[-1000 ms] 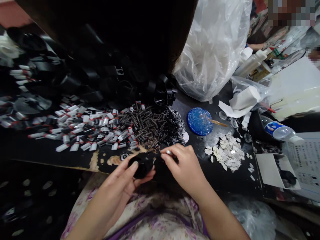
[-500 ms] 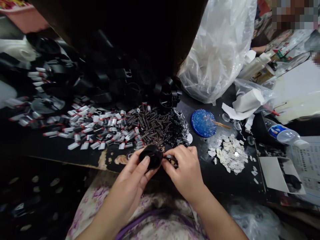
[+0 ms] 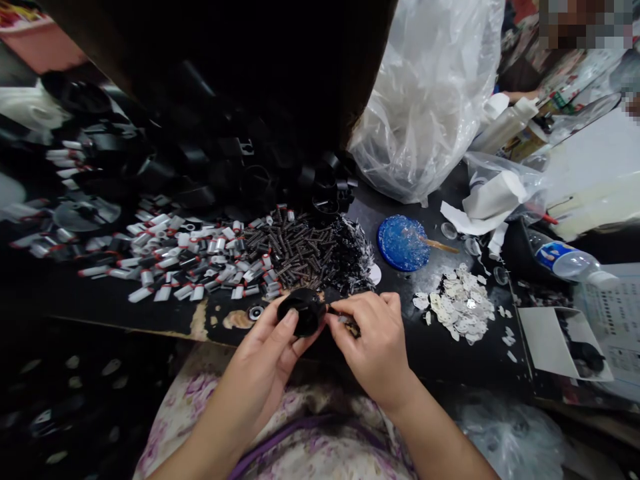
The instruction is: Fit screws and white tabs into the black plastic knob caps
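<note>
My left hand (image 3: pixel 273 343) is closed round a round black plastic cup-like part (image 3: pixel 301 313), its hollow side tilted up and the thumb on its rim. At the part's right side, my right hand (image 3: pixel 370 337) pinches with thumb and forefinger; what lies between those fingertips is too small and dark to make out. Just beyond my hands are a heap of small metal springs (image 3: pixel 295 250) and a pile of thin black slivers (image 3: pixel 353 257). To their left spread many grey-and-white cylinders with red bands (image 3: pixel 190 257).
A blue lid of grease (image 3: pixel 403 243) with a wooden stick (image 3: pixel 440 246) lies right of the slivers, near a pile of flat white pieces (image 3: pixel 463 303). Behind stand a clear plastic bag (image 3: pixel 420 113) and a dark box (image 3: pixel 225 73). A bottle (image 3: pixel 570 260) lies at right.
Both hands stay at the black part with nearly the same grip. The view has shifted slightly, so the table things appear a little further left.
</note>
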Demonstrator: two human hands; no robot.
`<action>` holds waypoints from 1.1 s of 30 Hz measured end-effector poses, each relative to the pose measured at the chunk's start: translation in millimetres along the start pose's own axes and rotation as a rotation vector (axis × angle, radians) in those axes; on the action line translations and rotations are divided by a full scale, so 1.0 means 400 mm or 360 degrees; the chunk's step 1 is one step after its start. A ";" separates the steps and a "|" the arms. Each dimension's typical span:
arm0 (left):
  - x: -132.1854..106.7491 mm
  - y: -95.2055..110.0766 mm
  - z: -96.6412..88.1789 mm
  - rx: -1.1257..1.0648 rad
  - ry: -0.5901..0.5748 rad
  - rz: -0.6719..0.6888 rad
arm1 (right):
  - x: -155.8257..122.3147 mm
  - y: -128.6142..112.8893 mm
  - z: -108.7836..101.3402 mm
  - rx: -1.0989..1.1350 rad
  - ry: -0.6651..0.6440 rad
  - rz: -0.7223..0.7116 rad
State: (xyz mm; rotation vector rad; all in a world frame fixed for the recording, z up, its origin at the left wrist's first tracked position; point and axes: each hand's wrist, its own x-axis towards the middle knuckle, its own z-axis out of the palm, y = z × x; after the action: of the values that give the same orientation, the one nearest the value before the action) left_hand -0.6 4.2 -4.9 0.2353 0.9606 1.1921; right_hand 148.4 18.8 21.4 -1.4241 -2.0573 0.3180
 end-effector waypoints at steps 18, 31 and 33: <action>-0.004 -0.008 0.014 -0.0214 0.0038 -0.0090 | -0.003 -0.001 0.001 0.0251 0.0086 0.0011; -0.015 -0.004 0.001 -0.0009 0.0037 -0.0056 | 0.023 -0.047 -0.034 0.0417 0.0091 -0.0016; -0.020 -0.006 -0.002 0.0031 0.0049 -0.0044 | 0.031 -0.055 -0.039 0.0374 0.0071 -0.0009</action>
State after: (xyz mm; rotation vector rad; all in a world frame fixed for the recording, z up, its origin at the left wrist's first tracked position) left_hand 0.2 -3.7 -2.7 0.2188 0.9998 1.1645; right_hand 138.1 19.4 49.2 -1.2711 -1.9172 0.5034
